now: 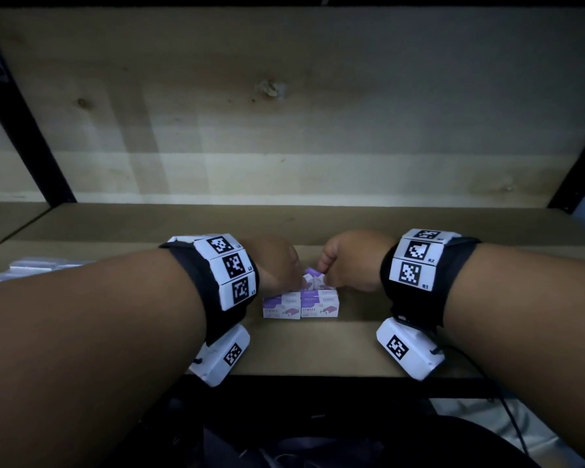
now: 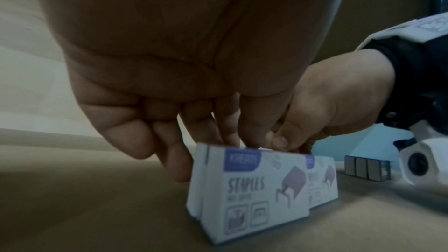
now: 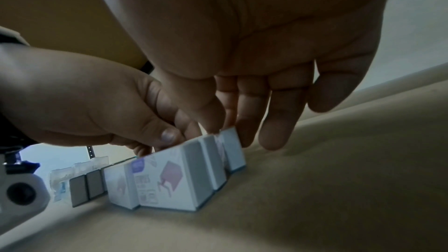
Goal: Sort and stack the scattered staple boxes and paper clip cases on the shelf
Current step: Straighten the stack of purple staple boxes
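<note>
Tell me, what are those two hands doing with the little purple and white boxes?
A person is tidying staple boxes on a wooden shelf. Several boxes already stand side by side in a neat block. Both hands are over the block: the left hand and the right hand have their fingers on one more small box at the back, seemingly fitting it into place. Clear plastic cases wait off to the left.
</note>
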